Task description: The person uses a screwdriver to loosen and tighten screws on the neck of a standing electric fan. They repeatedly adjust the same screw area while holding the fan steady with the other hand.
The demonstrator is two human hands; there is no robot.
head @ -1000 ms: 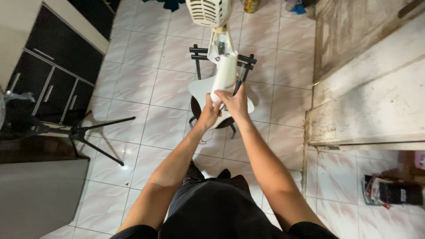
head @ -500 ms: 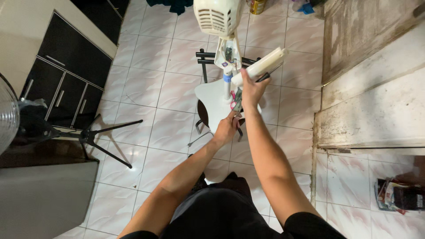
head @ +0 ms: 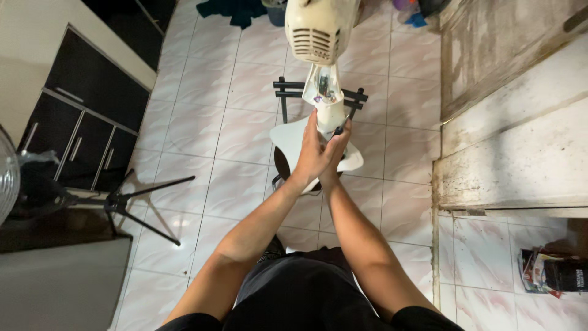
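Note:
A cream standing fan rises toward me: its vented motor housing (head: 315, 27) is at the top, and below it the neck (head: 323, 89) is open, showing wires inside. My left hand (head: 309, 153) wraps the white column just under the open neck. My right hand (head: 337, 144) presses against the same column from the right, touching the left hand. A small dark part shows at my right fingertips; I cannot tell what it is. The fan stands at a white stool seat (head: 286, 140) with a black frame (head: 288, 93).
A black tripod (head: 125, 202) spreads its legs on the tiled floor at the left, beside black cabinets (head: 86, 104). A wire fan grille (head: 5, 178) pokes in at the left edge. A stained concrete step (head: 514, 159) runs along the right, with packets (head: 551, 273) below it.
Half a second ago my right hand held a white tubular cover up and to the right of the neck. That cover is now out of sight, and both hands are closed together on the column.

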